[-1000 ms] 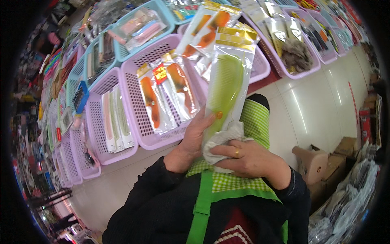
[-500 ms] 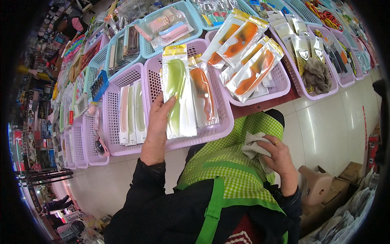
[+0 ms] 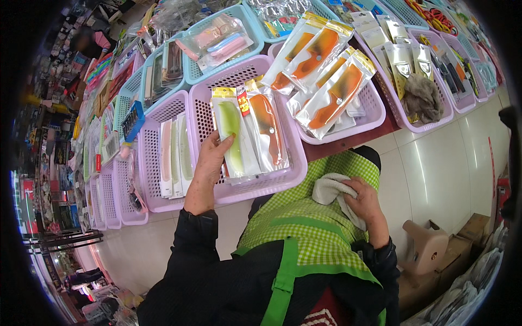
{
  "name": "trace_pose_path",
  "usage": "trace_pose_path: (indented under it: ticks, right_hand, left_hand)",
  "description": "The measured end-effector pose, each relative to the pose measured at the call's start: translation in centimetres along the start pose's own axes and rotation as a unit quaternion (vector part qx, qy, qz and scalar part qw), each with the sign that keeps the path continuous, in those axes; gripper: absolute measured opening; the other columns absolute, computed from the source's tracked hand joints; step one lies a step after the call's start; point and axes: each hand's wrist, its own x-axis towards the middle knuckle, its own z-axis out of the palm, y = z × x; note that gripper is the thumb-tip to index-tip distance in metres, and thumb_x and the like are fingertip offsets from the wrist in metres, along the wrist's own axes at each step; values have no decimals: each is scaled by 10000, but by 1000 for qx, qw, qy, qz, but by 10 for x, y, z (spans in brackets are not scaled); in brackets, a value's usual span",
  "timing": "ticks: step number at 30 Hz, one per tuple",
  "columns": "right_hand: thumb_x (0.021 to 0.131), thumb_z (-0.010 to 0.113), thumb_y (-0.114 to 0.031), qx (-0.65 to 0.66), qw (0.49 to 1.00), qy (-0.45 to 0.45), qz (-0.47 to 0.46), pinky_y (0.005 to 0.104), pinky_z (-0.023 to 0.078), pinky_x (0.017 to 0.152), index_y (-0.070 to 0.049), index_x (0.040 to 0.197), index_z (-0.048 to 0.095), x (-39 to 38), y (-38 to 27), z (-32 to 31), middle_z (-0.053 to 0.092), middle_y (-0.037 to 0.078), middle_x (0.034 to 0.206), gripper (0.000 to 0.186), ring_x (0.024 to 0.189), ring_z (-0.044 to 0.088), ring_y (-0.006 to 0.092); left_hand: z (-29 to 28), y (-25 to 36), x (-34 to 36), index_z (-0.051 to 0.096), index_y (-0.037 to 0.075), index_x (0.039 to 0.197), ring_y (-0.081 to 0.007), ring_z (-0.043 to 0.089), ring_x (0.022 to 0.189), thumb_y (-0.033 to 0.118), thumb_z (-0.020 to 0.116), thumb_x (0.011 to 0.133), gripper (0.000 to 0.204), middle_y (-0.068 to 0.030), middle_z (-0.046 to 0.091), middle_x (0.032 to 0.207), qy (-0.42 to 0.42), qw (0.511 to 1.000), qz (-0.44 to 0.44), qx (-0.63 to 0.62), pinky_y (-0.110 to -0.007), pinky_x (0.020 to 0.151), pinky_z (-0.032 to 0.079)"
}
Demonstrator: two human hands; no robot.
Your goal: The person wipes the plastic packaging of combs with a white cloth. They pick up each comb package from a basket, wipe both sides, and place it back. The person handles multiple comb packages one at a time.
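My left hand (image 3: 213, 156) grips a packaged green comb (image 3: 230, 114) inside a pale purple basket (image 3: 203, 117), thumb on the bag's front. Orange comb packs (image 3: 269, 133) lie beside the green one in that basket. More bagged orange combs (image 3: 337, 100) are piled in the purple basket to the right. My right hand (image 3: 361, 201) holds a crumpled white cloth (image 3: 326, 187) over the green checked apron (image 3: 321, 223) on my lap, fingers closed round it.
Purple and blue baskets (image 3: 163, 65) of packaged goods form rows across the display. A beige plastic stool (image 3: 418, 244) stands at lower right among cardboard boxes (image 3: 470, 231). A person (image 3: 91, 42) is at the far upper left, among dense shelves of goods.
The green comb has moved left from in front of my body down into the basket with my left hand. My right hand has drawn away rightward with the cloth, onto the apron.
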Motion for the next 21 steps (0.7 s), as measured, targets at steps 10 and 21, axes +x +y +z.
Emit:
trace_pose_path:
  ticks: [10, 21]
  right_hand:
    - [752, 712, -120, 8, 1000, 4, 0, 422, 520, 852, -83, 1107, 674, -2, 9, 3, 643, 187, 1140, 359, 1004, 635, 376]
    - [758, 712, -121, 32, 999, 21, 1, 405, 530, 815, -77, 1079, 683, -1, 6, 3, 664, 148, 1069, 326, 942, 650, 356]
  left_hand:
    - [-5, -1, 4, 441, -50, 1379, -117, 614, 598, 6, 543, 907, 486, -91, 671, 892, -23, 992, -11, 121, -225, 496, 479]
    - [-3, 20, 14, 451, -21, 1395, -265, 680, 799, 74, 633, 854, 579, -182, 676, 995, 22, 878, 135, 459, -360, 741, 541]
